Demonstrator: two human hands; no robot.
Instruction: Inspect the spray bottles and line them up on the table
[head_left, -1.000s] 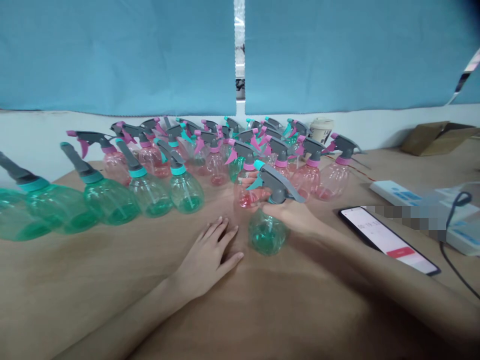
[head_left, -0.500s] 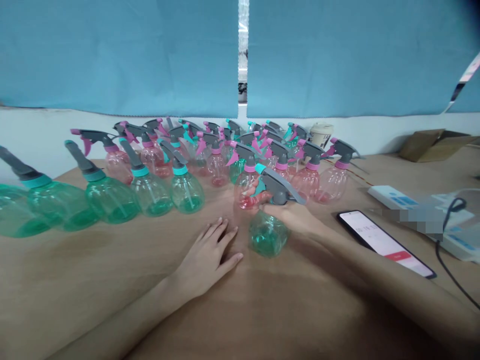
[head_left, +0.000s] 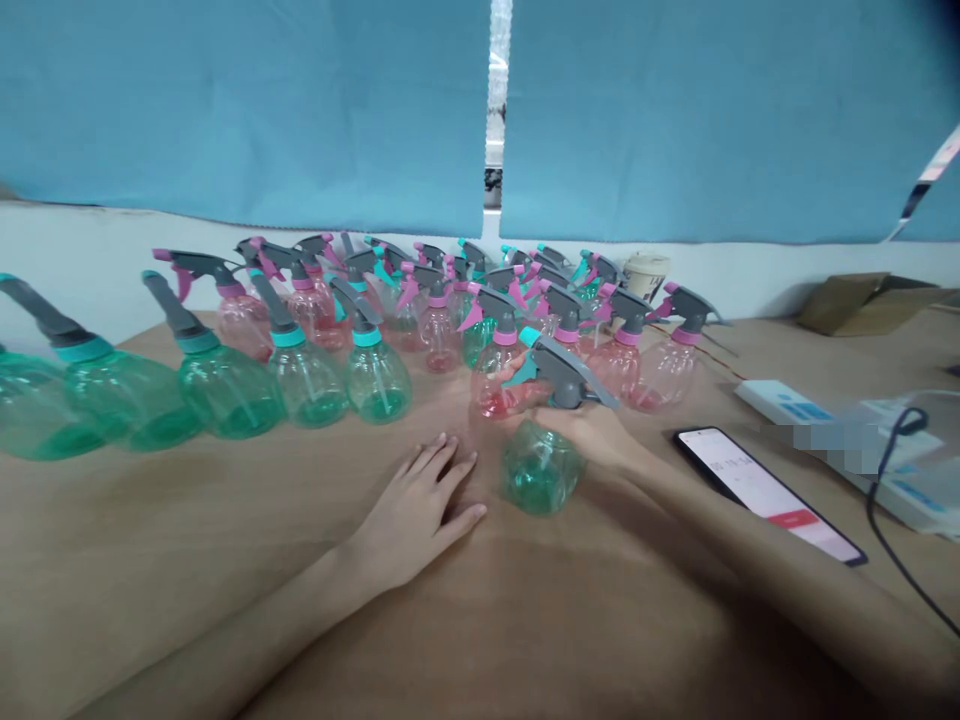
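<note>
My right hand (head_left: 581, 425) is closed round the neck of a green spray bottle (head_left: 544, 470) with a grey and teal spray head. The bottle is low over the table or on it; I cannot tell which. Its nozzle points left, and fingers are at the teal trigger, partly hidden behind it. My left hand (head_left: 420, 510) lies flat on the wooden table, fingers spread, to the left of that bottle and holding nothing. Just behind the held bottle stands a pink spray bottle (head_left: 495, 390) with a pink trigger.
A row of green spray bottles (head_left: 379, 385) stands on the left. Several pink and green ones crowd the back, near a paper cup (head_left: 643, 275). On the right are a phone (head_left: 750, 475) showing a timer, a white power strip (head_left: 780, 400) with a cable, and a cardboard box (head_left: 847, 303).
The view has shifted slightly. In my right hand, the spray bottle's trigger now stands further out from the neck than before. My left hand rests in the same place.
</note>
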